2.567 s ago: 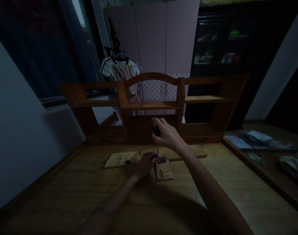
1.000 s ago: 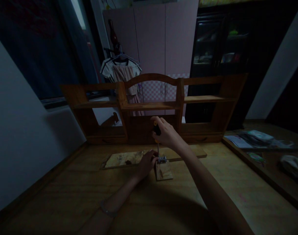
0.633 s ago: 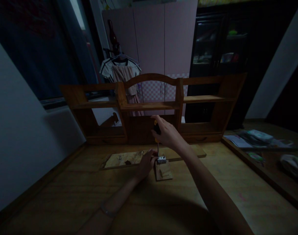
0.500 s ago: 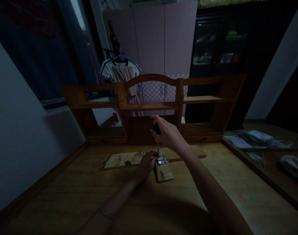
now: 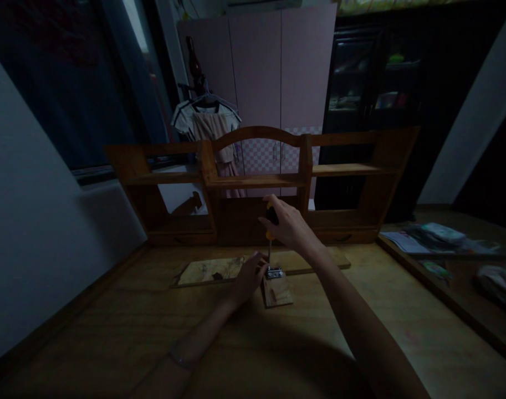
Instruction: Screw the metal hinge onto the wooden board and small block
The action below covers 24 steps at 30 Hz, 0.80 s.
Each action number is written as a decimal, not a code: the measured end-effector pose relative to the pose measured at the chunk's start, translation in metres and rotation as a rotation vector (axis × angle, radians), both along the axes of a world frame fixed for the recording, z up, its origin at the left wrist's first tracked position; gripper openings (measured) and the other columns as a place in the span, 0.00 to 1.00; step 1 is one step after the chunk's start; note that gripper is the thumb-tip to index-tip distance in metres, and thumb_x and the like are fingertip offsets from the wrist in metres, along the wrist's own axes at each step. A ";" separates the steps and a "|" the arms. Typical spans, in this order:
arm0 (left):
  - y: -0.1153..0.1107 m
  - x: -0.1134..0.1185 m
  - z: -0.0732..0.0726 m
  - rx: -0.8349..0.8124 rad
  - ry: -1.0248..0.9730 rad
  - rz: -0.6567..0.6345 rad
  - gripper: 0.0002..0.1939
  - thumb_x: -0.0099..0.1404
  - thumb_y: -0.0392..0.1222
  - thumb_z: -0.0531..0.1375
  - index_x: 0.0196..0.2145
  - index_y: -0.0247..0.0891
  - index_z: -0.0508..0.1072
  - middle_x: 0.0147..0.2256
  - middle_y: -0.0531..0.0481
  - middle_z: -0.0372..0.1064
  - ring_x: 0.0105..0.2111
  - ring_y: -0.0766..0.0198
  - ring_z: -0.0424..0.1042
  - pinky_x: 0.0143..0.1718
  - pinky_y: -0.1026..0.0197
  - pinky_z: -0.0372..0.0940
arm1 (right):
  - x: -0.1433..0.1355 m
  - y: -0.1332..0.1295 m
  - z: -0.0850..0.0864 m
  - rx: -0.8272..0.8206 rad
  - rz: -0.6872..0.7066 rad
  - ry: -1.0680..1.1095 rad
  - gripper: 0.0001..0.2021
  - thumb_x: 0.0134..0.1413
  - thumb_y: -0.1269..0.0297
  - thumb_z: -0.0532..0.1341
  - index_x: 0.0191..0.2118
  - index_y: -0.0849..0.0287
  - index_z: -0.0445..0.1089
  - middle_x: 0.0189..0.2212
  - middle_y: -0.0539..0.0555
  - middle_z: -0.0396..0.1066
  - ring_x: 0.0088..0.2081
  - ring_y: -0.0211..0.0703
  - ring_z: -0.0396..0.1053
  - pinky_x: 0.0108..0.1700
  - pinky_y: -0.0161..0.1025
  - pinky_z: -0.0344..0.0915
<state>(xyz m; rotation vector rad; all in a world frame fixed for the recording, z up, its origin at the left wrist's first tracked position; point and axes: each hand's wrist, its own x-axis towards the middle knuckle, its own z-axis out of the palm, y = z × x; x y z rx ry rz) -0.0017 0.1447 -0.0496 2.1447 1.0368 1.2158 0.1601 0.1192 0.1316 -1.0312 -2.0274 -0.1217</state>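
Note:
My right hand [image 5: 289, 224] is wrapped around the black and yellow handle of a screwdriver [image 5: 270, 235]. The shaft stands nearly upright, its tip at a small metal hinge [image 5: 274, 273]. That hinge lies at the far end of a small wooden board [image 5: 279, 292]. My left hand [image 5: 249, 275] grips the board's left side by the hinge, fingertips close to the screwdriver tip. A long, pale wooden plank [image 5: 211, 271] lies behind the small board, partly covered by my left hand. Any screw under the tip is too small to make out.
The wooden tabletop [image 5: 153, 316] carries a shelf unit [image 5: 256, 181] along its far edge. To the right, a lower surface holds papers and plastic bags [image 5: 439, 237]. A pink wardrobe [image 5: 256, 72] and hanging clothes [image 5: 207, 122] stand behind. A wall [image 5: 24, 221] borders the left.
The screwdriver handle and my right hand have shifted slightly right. The hinge looks turned a little, and the small board has moved slightly. My left hand stays beside it.

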 end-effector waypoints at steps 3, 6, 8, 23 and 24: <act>0.000 -0.002 -0.001 -0.020 0.025 -0.012 0.08 0.70 0.41 0.53 0.45 0.39 0.67 0.39 0.50 0.71 0.39 0.67 0.72 0.42 0.63 0.66 | 0.001 0.002 0.000 0.003 0.002 0.012 0.19 0.60 0.60 0.58 0.55 0.57 0.58 0.45 0.57 0.67 0.45 0.44 0.68 0.47 0.39 0.61; 0.004 -0.003 -0.005 -0.018 0.028 0.033 0.11 0.67 0.41 0.57 0.48 0.40 0.67 0.40 0.51 0.72 0.40 0.65 0.73 0.44 0.62 0.66 | 0.001 0.003 -0.001 0.001 0.007 0.025 0.19 0.60 0.60 0.58 0.55 0.56 0.58 0.44 0.56 0.67 0.43 0.43 0.68 0.46 0.39 0.61; 0.007 -0.003 -0.007 -0.020 0.006 0.055 0.14 0.65 0.41 0.59 0.49 0.41 0.68 0.40 0.51 0.73 0.40 0.64 0.73 0.44 0.62 0.66 | 0.002 0.004 -0.001 0.003 0.009 0.032 0.18 0.60 0.59 0.58 0.54 0.56 0.59 0.44 0.56 0.67 0.42 0.43 0.68 0.45 0.38 0.61; 0.021 -0.098 0.046 0.082 0.142 0.381 0.10 0.63 0.45 0.58 0.36 0.37 0.76 0.37 0.48 0.72 0.38 0.63 0.70 0.42 0.63 0.62 | 0.033 -0.019 0.034 0.235 -0.056 0.326 0.18 0.58 0.59 0.59 0.52 0.57 0.61 0.40 0.53 0.69 0.36 0.39 0.68 0.40 0.35 0.63; 0.024 -0.125 0.050 0.022 0.202 0.414 0.10 0.62 0.44 0.59 0.36 0.37 0.76 0.36 0.48 0.72 0.36 0.63 0.70 0.40 0.64 0.62 | 0.038 -0.021 0.036 0.250 -0.077 0.336 0.18 0.58 0.59 0.60 0.52 0.57 0.61 0.40 0.53 0.69 0.36 0.39 0.68 0.40 0.35 0.63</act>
